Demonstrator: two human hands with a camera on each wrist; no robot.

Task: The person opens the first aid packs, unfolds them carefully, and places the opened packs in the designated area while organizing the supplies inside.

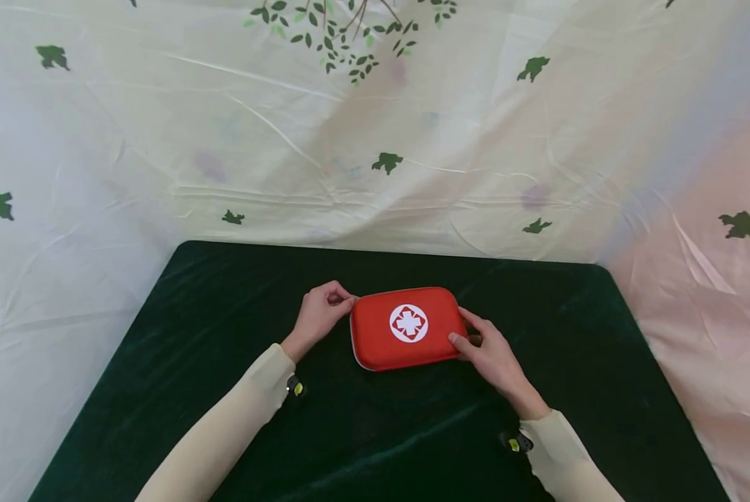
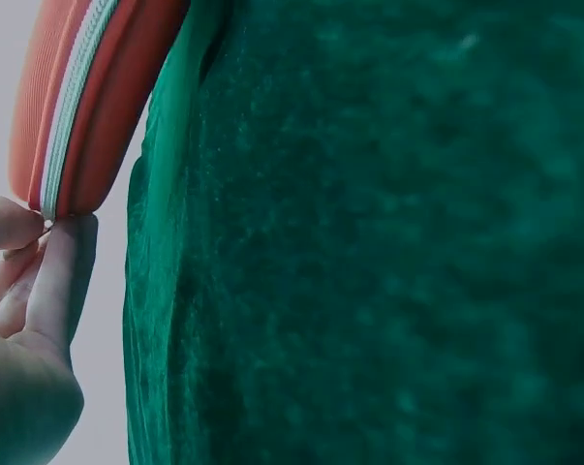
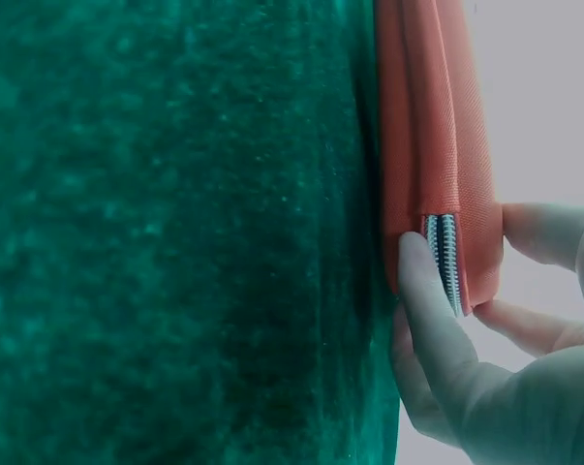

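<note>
Nearest the lens: two cream sleeves, left sleeve [image 1: 224, 425] in from lower left, right sleeve [image 1: 566, 457] from lower right, a small dark wrist unit at each cuff (left one [image 1: 296, 387], right one [image 1: 518, 443]).

Red case [image 1: 408, 328] is just below and right of frame centre, tilted a little, left end lower. Marking: white round emblem [image 1: 409, 323] with a white cross set in red. Pale zip [image 2: 76, 97] runs round the rim; at the right end two rows of teeth show.

Under it, dark green velvety cloth [image 1: 349, 432], lower half of frame, rounded far corners. Can't tell if the case's left end touches it.

Behind: creased pale fabric backdrop [image 1: 255, 139], leafy print [image 1: 328, 43] top centre, scattered green patches, pinkish toward the right edge.

Fingers: left hand [image 1: 320, 310] pinches thumb to finger at the zip, case's upper left corner; the bit between the tips is too small to make out. Right hand [image 1: 497, 357] grasps the case's right end, thumb on the top face, fingers along the side.
</note>
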